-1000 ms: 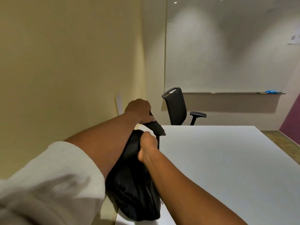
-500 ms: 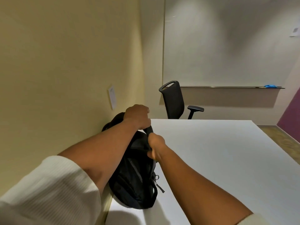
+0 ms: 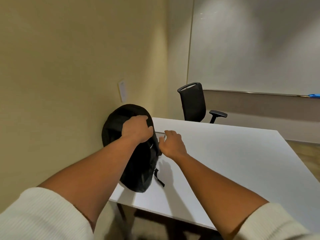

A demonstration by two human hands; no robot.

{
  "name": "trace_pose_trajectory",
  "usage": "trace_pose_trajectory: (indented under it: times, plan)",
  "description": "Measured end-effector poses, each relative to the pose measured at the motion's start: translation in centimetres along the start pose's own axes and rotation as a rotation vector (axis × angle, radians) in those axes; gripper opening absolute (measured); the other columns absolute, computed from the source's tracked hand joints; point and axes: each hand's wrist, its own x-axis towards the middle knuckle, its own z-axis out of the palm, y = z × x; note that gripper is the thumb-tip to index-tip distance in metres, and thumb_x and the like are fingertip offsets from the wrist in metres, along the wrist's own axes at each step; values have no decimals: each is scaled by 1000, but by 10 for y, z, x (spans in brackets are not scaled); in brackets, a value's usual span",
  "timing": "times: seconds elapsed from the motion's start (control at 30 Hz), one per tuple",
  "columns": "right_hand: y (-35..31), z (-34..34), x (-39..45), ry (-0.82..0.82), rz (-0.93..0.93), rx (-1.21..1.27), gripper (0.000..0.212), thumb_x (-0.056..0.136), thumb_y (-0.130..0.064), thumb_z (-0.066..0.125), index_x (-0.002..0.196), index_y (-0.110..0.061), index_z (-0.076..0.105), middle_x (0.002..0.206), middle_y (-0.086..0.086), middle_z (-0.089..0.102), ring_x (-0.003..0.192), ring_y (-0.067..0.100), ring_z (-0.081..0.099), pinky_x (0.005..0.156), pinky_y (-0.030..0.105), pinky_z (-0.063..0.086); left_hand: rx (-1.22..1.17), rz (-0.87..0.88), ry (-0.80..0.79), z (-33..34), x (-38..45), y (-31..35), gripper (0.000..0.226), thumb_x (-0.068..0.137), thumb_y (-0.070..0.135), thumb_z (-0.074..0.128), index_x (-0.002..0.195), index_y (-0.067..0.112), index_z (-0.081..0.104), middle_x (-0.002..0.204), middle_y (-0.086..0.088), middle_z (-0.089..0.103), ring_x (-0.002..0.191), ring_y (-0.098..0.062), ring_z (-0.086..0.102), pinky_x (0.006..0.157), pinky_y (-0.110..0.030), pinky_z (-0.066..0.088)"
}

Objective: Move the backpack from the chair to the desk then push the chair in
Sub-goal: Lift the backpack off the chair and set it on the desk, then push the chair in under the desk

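The black backpack stands upright on the left end of the white desk, leaning against the yellow wall. My left hand grips the top of the backpack. My right hand hovers just to the right of the bag with its fingers spread, holding nothing. A loose black strap trails from the bag onto the desk. The chair the backpack came from is out of sight.
A black office chair with an armrest stands behind the desk's far edge, below a large whiteboard. A blue object lies on the whiteboard ledge. A small paper hangs on the yellow wall.
The backpack has gone from hanging at the desk's corner to standing upright on the desk against the wall. My right hand has let go of it and opened.
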Motion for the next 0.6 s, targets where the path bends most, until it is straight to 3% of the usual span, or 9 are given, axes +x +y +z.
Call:
trace_pose_trajectory:
  times: [0.27, 0.6]
  plan:
    - [37, -28, -54, -21, -156, -212, 58, 105, -41, 37, 154, -12, 29, 165, 10, 21, 152, 32, 16, 118, 46, 28, 9, -94, 24, -5, -84, 27, 62, 99, 39, 49, 154, 15, 35, 163, -6, 33, 147, -26, 35, 107, -46, 43]
    - [80, -56, -150, 1, -213, -240, 58, 106, -37, 32, 156, -9, 24, 167, 10, 17, 154, 31, 6, 122, 47, 20, 46, -100, 22, 1, -181, 50, 56, 102, 34, 42, 150, 4, 36, 164, -14, 27, 152, -29, 21, 110, -48, 39]
